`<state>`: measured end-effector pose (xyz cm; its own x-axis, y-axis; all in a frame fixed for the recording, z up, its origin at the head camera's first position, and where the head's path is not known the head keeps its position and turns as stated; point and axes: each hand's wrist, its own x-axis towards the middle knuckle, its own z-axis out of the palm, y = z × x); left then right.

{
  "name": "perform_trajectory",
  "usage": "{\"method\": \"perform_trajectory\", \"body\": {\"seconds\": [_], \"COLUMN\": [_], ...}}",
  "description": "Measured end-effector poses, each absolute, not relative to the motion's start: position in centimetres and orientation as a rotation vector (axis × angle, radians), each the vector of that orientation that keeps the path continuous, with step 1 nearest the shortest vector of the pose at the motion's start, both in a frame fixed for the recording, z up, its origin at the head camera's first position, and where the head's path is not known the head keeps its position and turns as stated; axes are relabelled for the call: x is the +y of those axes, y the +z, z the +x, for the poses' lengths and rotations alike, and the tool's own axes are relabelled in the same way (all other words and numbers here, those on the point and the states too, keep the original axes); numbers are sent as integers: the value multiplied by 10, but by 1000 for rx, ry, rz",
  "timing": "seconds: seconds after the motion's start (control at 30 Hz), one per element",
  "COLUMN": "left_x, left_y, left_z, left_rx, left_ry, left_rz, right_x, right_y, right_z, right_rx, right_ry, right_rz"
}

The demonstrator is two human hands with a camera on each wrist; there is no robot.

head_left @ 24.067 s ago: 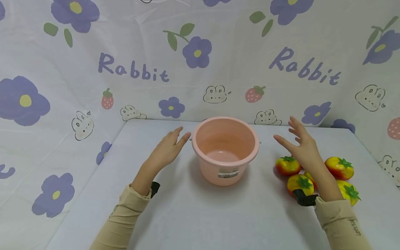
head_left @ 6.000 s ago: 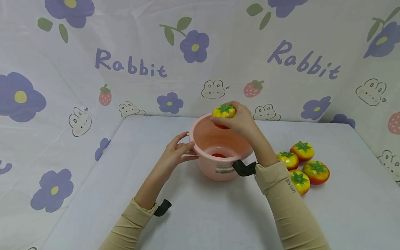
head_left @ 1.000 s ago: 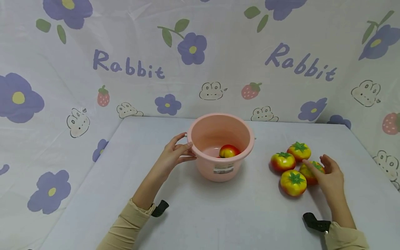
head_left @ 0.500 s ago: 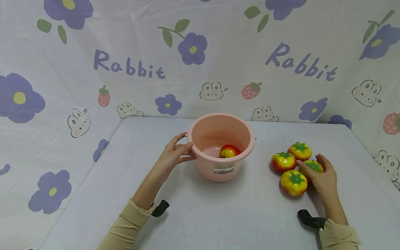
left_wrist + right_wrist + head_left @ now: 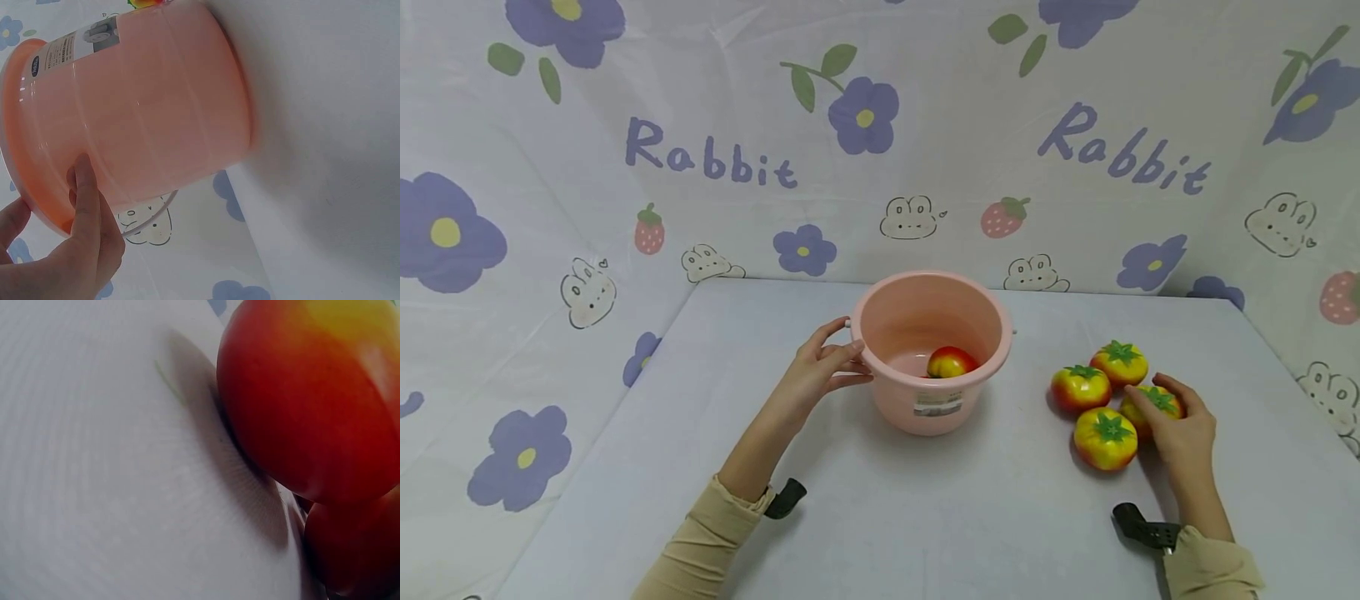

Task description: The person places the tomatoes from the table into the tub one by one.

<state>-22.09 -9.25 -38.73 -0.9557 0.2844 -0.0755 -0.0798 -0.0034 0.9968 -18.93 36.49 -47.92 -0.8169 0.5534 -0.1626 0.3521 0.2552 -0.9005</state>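
We see the right hand (image 5: pixel 1186 435) with thumb and fingers curled round a yellow-and-red, tomato-shaped fruit with a green star-shaped top (image 5: pixel 1159 400), toward the right edge of the white table (image 5: pixel 925 517). Three matching fruits (image 5: pixel 1106 442) sit close on its left. The left hand (image 5: pixel 805 375) pinches the rim of a round pale-pink plastic bucket (image 5: pixel 891 408), upright near the middle of the far edge; inside we see a red-and-yellow fruit (image 5: pixel 952 363).

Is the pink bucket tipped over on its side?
No, the pink bucket stands upright on the white table, the left hand gripping its rim.
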Motion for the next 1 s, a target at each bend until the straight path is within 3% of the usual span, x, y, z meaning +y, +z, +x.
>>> {"method": "perform_trajectory", "body": {"seconds": [0.27,0.67,1.0], "left_x": [-93,-92,-92], "left_y": [-386,-388,-386], "left_z": [-220,-220,-219], "left_rx": [2031,2034,2023], "left_ry": [2044,2038,2053], "left_rz": [194,221,203], "right_x": [365,366,358], "right_y": [-480,-480,-458], "right_z": [-190,-188,-190], "right_rx": [-2500,-2307,-2217], "right_ry": [1572,1586,1627], "right_rz": [-753,-916,-969]}}
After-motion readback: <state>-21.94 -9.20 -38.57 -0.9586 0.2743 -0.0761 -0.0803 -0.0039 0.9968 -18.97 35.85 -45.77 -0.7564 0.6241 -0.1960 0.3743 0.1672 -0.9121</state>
